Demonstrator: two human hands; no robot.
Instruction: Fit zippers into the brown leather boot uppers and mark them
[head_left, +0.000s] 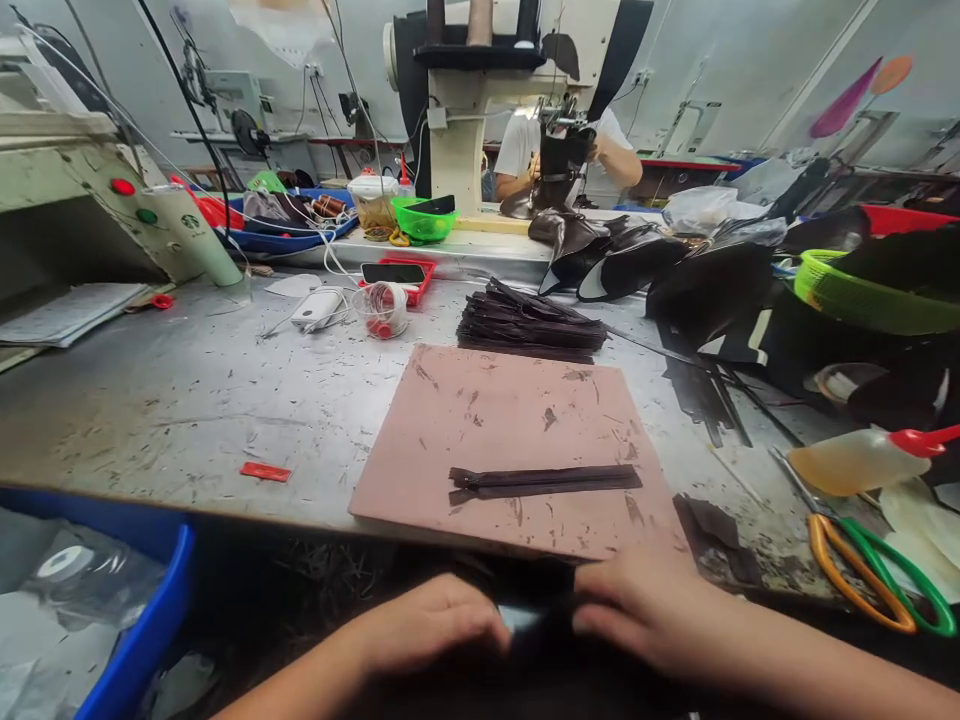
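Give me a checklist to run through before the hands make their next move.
1. Single dark zipper lying flat on the pink board: ok.
2. Zipper stack on the table, just behind the board: ok.
3. Board surface free of marks: not ok, dark scuffs are scattered over it.
4. Scissors on the table, right of the board: ok.
5. Red nozzle of the squeeze bottle sealed: cannot tell; too little detail shows at its tip.
6. Firm grip by the left hand and right hand on the dark material between them: cannot tell, it is blurred and in shadow.
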